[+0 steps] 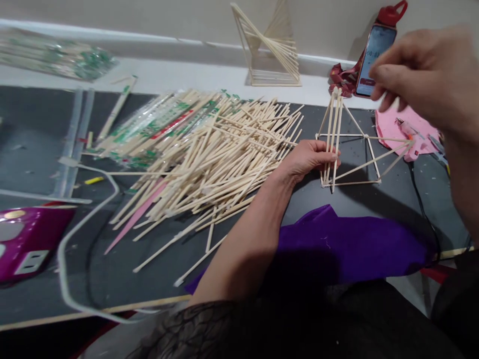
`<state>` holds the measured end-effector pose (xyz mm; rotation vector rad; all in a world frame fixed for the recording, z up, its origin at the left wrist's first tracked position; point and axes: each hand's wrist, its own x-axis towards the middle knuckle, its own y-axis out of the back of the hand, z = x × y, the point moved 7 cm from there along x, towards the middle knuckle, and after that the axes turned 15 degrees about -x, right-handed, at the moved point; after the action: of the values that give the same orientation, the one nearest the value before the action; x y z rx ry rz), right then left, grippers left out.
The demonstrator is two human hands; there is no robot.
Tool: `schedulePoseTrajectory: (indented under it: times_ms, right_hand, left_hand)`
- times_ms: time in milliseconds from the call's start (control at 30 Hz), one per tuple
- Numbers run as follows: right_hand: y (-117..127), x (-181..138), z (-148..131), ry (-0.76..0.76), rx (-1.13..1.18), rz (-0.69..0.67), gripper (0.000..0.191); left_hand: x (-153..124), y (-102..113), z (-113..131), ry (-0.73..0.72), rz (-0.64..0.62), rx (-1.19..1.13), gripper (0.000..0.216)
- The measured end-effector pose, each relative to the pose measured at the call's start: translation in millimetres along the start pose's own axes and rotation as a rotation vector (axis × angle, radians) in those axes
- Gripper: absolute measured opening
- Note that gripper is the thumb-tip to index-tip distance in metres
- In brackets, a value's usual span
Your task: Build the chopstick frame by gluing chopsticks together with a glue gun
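My left hand [312, 158] is closed round upright sticks of a frame made of wooden chopsticks [352, 183], which stands on the dark table. The frame has a square-looking base, sticks meeting at a top joint, and more sticks meeting in a point at the right. Raised above the table at the upper right, my right hand [419, 75] has its fingers curled in a pinch, partly smeared by motion. Whatever it may hold is hidden. Behind its fingertips leans a phone [374, 57] with a timer on its screen.
A big heap of loose chopsticks [224, 159] covers the middle, with wrapped packs [149, 127] behind. A finished-looking stick sculpture [275, 50] stands on the ledge. A glue gun [409, 134] lies on pink cloth [385, 122]. Purple cloth [359, 244], a white cable [62, 259] and a magenta box [33, 239] lie nearer.
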<state>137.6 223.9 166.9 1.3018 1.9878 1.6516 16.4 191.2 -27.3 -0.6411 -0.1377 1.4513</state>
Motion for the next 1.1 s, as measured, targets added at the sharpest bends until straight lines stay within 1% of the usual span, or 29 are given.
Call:
schedulePoseTrajectory:
  times_ms: [33, 67, 100, 133, 167, 200, 233, 300, 333, 400, 500, 567, 700, 867, 967, 1100]
  right_hand:
    - [3, -19, -6, 0.001, 0.061, -0.001, 0.015]
    - [2, -40, -9, -0.032, 0.084, 0.004, 0.014]
    - [-8, -61, -11, -0.047, 0.126, -0.064, 0.015]
    - [-25, -81, -13, -0.057, 0.216, -0.151, 0.015]
    - [-44, -99, -12, -0.067, 0.267, -0.227, 0.015]
    - [-63, -114, -10, -0.07, 0.26, -0.283, 0.017]
    - [-82, -125, -3, -0.115, 0.24, -0.32, 0.019]
    - [-115, -136, 14, -0.231, 0.249, -0.365, 0.02]
    - [-126, -137, 23, -0.293, 0.258, -0.364, 0.019]
    - [-140, -136, 34, -0.413, 0.31, -0.373, 0.021]
    - [-150, -134, 36, -0.553, 0.393, -0.381, 0.025]
    - [-155, -133, 32, -0.588, 0.416, -0.373, 0.023]
    - [-166, -130, 23, -0.598, 0.464, -0.317, 0.016]
    - [-172, -130, 26, -0.68, 0.543, -0.256, 0.016]
    - [-172, -128, 27, -0.661, 0.517, -0.245, 0.016]
    - [-171, -128, 27, -0.645, 0.472, -0.21, 0.015]
  left_hand:
    - [0, 0, 0, 0.0, 0.003, 0.0, 0.009]
    - [0, 0, 0, 0.0, 0.005, -0.002, 0.009]
    - [0, -1, 0, 0.0, 0.003, -0.004, 0.008]
    - [0, -1, 1, -0.002, -0.001, -0.006, 0.008]
    - [1, -1, 1, -0.007, -0.005, -0.006, 0.007]
    - [2, -1, 1, -0.014, -0.007, -0.003, 0.007]
    - [2, -1, 1, -0.021, -0.008, 0.003, 0.008]
    - [4, 0, 1, -0.033, -0.007, 0.017, 0.009]
    - [5, 1, 1, -0.036, -0.008, 0.019, 0.01]
    - [6, 0, 0, -0.038, -0.024, 0.011, 0.011]
    - [7, -2, 0, -0.039, -0.044, 0.0, 0.012]
    - [6, -3, 1, -0.042, -0.044, 0.008, 0.01]
    - [5, -6, 3, -0.048, -0.058, 0.028, 0.006]
    - [4, -6, 2, -0.049, -0.051, 0.04, 0.006]
    - [4, -7, 2, -0.047, -0.06, 0.042, 0.007]
    - [5, -6, 3, -0.052, -0.037, 0.038, 0.007]
